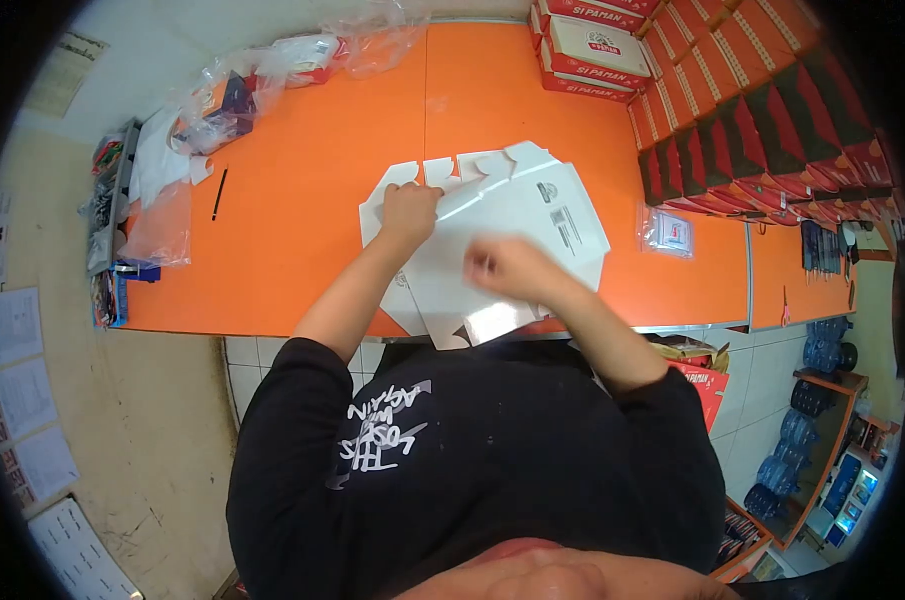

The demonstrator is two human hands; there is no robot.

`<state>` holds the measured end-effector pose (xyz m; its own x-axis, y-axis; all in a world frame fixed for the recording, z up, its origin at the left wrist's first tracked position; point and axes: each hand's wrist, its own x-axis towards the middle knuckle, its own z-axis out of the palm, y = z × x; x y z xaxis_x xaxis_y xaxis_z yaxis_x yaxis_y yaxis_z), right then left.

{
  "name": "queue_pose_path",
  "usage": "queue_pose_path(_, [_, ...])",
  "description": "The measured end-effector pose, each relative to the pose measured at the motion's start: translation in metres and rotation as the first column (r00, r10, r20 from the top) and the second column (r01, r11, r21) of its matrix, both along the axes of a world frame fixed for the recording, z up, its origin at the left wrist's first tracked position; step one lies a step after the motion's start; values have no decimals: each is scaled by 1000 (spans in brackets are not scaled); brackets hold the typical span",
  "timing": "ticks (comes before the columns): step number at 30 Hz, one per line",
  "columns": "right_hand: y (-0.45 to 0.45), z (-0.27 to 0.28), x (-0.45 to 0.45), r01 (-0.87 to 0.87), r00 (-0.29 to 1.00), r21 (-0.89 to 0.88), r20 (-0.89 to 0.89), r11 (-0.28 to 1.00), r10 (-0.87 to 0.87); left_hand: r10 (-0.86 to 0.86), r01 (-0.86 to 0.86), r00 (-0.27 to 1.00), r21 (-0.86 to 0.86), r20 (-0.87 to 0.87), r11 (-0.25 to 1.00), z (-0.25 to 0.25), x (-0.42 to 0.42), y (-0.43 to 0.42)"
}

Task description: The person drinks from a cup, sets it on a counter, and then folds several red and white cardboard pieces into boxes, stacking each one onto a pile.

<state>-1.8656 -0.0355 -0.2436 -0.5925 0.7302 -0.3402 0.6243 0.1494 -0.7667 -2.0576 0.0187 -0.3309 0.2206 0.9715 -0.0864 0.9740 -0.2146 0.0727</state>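
A white cardboard box blank (453, 255), partly folded, lies at the front middle of the orange table. It has cut flaps along its far edge and small dark print on its right panel. My left hand (411, 210) is closed at the upper left part of the blank, fingers bent over a raised fold. Over the middle of the blank is my right hand (508, 268), smeared by motion. Its fingers look curled, but whether they hold anything is not visible.
Red printed boxes (593, 50) are stacked at the back right, beside a long row of boxes (763, 140). A small plastic-wrapped packet (670, 232) lies right of the blank. A black pen (220, 194) and crumpled plastic (213, 115) are at left. Scissors (786, 305) lie far right.
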Motion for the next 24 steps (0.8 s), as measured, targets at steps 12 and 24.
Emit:
queue_pose_path(12, [47, -99, 14, -239, 948, 635, 317, 735, 34, -111, 88, 982, 149, 152, 985, -20, 57, -26])
queue_pose_path(24, [56, -94, 9, -219, 925, 567, 380, 794, -17, 17, 119, 931, -346, 365, 931, 24, 28, 3])
